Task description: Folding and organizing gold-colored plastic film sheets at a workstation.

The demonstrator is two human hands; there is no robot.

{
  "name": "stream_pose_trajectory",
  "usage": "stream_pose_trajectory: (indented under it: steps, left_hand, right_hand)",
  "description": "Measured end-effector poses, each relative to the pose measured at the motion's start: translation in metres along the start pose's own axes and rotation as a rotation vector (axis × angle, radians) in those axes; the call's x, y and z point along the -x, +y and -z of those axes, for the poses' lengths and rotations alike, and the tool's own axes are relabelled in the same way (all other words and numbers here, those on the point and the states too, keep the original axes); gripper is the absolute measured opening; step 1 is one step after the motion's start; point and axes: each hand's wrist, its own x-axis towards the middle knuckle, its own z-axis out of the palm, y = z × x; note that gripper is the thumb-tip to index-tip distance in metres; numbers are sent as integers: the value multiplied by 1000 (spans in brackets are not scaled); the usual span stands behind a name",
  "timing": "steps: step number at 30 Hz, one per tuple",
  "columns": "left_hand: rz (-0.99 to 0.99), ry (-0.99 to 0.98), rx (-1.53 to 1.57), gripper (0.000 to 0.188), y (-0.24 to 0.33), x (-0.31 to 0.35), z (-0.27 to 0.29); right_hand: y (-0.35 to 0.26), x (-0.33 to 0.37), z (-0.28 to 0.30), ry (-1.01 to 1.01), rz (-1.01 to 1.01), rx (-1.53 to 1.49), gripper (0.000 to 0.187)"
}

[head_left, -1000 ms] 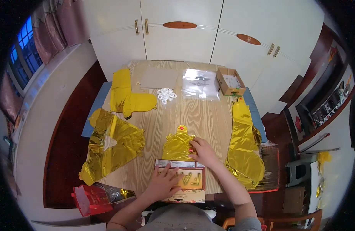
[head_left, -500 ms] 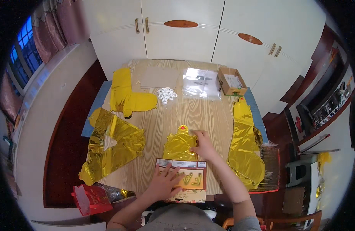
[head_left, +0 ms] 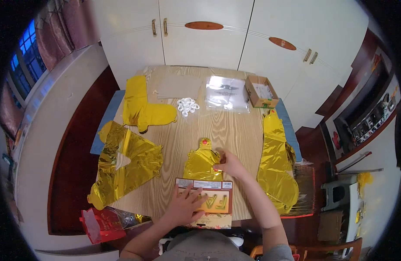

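A gold foil balloon [head_left: 200,160], flat and folded, lies at the near middle of the table with its lower part under a printed card package [head_left: 218,185]. A red spot marks the narrow tab at its far end. My left hand [head_left: 186,206] rests flat on the card, fingers spread, pressing it at the table's near edge. At the balloon's right edge, my right hand [head_left: 232,166] pinches the foil between thumb and fingers. The fingertips are partly hidden.
More flat gold foil balloons lie at the far left [head_left: 137,104], near left [head_left: 126,163] and right [head_left: 276,165]. White rings [head_left: 188,106], a grey-brown sheet [head_left: 178,87], a clear plastic bag [head_left: 226,93] and an open cardboard box [head_left: 262,92] sit at the back. A red bag [head_left: 102,226] is below left.
The foil at the balloon's far tab has shifted slightly, and its creases look different beside my right hand. My left hand stays in place on the card.
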Motion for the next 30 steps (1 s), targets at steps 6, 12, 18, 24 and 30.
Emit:
stream_pose_trajectory:
  steps: [6,12,18,24,30]
  left_hand:
    - [-8,5,-27,54,-1,0,-2]
    - [-12,19,-21,54,-2,2,-3]
    - [-14,20,-9,55,-1,0,0]
    - [31,-105,-46,51,-1,1,-4]
    - [34,-98,-10,48,-9,7,-16]
  right_hand:
    - [-2,11,6,-139,50,21,35]
    - [-13,42,0,-94,159,-25,37]
    - [-12,53,-6,-68,221,65,32]
    - [-3,70,-14,-91,380,138,27]
    - [17,89,-31,-59,686,287,34]
